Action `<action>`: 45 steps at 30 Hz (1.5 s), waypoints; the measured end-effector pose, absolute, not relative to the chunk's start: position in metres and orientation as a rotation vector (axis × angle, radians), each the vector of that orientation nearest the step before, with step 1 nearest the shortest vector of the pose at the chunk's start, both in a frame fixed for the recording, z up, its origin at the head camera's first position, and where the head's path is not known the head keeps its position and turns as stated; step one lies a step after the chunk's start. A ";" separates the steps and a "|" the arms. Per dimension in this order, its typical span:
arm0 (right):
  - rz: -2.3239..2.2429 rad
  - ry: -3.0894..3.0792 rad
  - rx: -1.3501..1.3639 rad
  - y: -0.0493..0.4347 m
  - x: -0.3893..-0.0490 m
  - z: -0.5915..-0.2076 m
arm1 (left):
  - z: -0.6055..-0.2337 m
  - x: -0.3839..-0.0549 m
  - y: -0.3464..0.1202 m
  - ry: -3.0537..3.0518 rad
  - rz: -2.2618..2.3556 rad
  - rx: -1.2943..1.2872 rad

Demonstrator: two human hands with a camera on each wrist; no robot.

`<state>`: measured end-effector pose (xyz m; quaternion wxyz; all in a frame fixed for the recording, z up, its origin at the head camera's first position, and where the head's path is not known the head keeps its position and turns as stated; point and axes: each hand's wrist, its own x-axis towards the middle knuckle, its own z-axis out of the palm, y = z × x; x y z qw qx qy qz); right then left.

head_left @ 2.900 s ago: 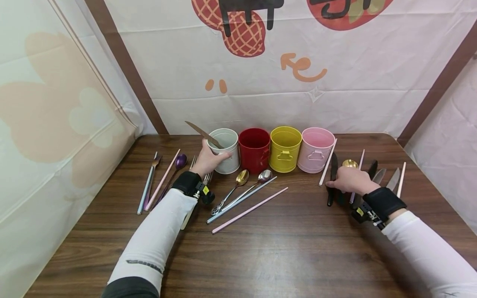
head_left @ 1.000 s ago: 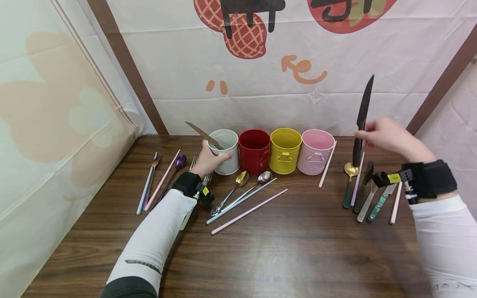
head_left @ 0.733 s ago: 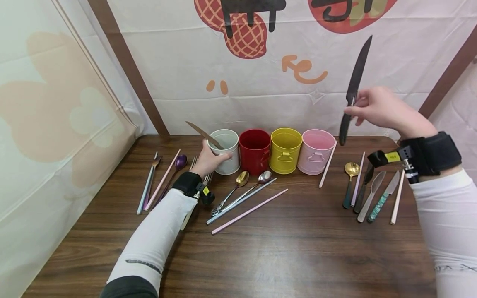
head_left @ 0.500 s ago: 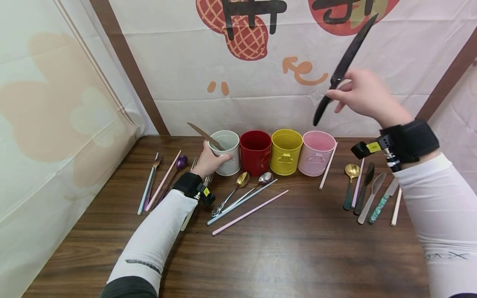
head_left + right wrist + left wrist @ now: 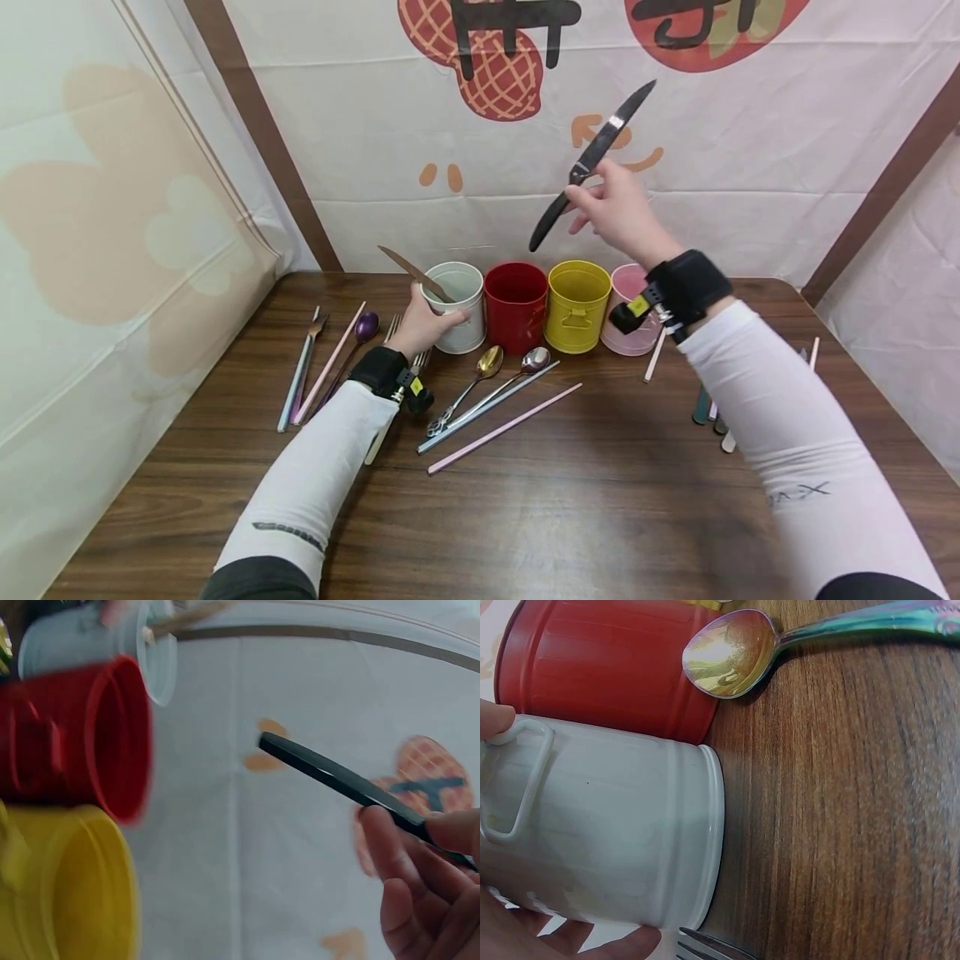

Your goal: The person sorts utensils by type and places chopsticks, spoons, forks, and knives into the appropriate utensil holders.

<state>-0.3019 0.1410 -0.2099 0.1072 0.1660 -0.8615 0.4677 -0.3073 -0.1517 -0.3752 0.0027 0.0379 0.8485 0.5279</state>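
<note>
My right hand (image 5: 618, 208) pinches a black knife (image 5: 600, 146) above the red bucket (image 5: 515, 308), blade slanting up and handle end low. In the right wrist view, thumb and fingertips meet on its dark handle (image 5: 322, 771). My left hand (image 5: 422, 325) grips the white bucket (image 5: 461, 329) by its left side; the left wrist view has the thumb at the bucket's wire handle (image 5: 532, 784) and fingers round the far side. Another knife (image 5: 415, 273) leans in the white bucket, its blade pointing out to the left.
Yellow (image 5: 576, 329) and pink (image 5: 633, 333) buckets complete the row. Before them lie a gold spoon (image 5: 490, 362), a silver spoon (image 5: 536, 360) and chopsticks (image 5: 504, 429). At left are a purple spoon (image 5: 366, 327), a fork (image 5: 318, 325) and chopsticks. My right forearm hides most cutlery at right.
My right hand picked up the black knife from the right-hand cutlery, raised it, then carried it left towards the red bucket, tilting it. My left hand stays on the white bucket.
</note>
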 end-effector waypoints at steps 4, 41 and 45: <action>1.435 -2.517 0.541 0.117 -0.308 -0.232 | -0.375 -0.306 -0.150 2.660 1.658 0.126; 0.781 -2.846 0.701 0.031 -0.324 -0.311 | -0.374 -0.308 -0.150 2.664 1.665 0.144; 0.701 -2.873 0.670 0.027 -0.323 -0.311 | -0.375 -0.309 -0.150 2.668 1.659 0.150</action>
